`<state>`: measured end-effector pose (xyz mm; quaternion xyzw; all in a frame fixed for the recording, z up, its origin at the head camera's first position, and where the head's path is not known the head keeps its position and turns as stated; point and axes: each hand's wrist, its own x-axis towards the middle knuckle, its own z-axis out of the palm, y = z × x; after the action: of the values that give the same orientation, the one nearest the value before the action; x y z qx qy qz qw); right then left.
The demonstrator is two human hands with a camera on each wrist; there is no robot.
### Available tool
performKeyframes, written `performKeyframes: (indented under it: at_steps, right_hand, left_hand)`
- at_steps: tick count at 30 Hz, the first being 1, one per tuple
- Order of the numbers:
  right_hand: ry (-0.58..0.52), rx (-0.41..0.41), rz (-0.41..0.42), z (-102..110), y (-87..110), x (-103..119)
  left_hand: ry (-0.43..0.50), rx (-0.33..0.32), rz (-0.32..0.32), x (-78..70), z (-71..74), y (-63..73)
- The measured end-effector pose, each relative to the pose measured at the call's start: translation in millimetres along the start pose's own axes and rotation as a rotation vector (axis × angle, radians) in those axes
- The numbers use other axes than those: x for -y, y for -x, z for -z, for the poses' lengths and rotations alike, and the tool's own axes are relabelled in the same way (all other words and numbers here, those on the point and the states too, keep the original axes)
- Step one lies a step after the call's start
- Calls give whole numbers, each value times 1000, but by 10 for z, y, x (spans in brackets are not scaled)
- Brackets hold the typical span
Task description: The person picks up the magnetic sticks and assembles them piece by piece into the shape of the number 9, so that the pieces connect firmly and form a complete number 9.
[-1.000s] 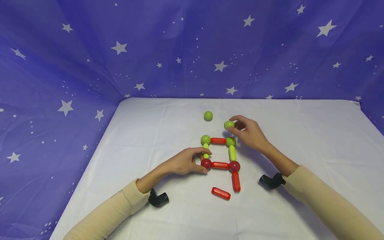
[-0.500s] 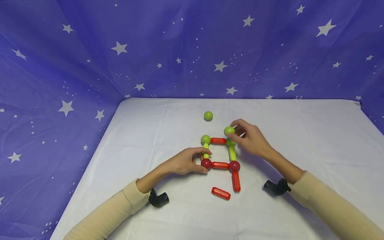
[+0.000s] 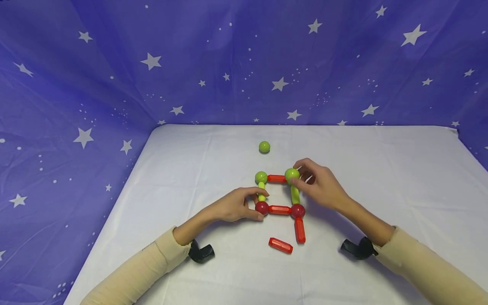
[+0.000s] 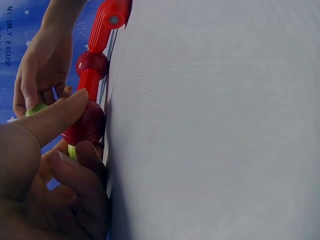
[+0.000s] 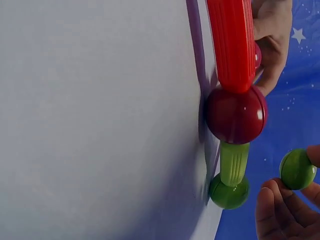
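Note:
A square frame of balls and rods lies on the white cloth. Its front corners are red balls; a green ball forms the back left one. In the right wrist view, another green ball sits at the end of a green rod. My left hand holds the front left red ball between thumb and fingers. Between thumb and fingertips, my right hand pinches a loose green ball. This ball hovers above the back right corner, apart from the frame, and covers that corner in the head view.
A red rod juts toward me from the front right red ball. One loose red rod lies in front, and a spare green ball rests behind the frame. A starry purple curtain backs the table.
My right hand has brought its green ball nearer to me, from behind the frame to over the back right corner. The left hand and the frame have stayed put.

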<state>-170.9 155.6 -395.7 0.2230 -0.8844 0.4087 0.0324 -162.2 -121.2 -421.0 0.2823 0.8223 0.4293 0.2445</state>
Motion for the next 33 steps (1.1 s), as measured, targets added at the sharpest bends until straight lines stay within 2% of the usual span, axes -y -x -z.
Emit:
performKeyframes:
  at_steps: [6,16,33]
  right_hand:
    - [9,8,29,6,69,40]
    - [-4,9,6,-18,165,80]
    - [-34,50,-28,-24,346,153]
  left_hand:
    - [-19,-3,-9,1,1,-6]
    - [7,-1,3,1,2,-8]
    - [-8,-4,-3,-2,3,-7]
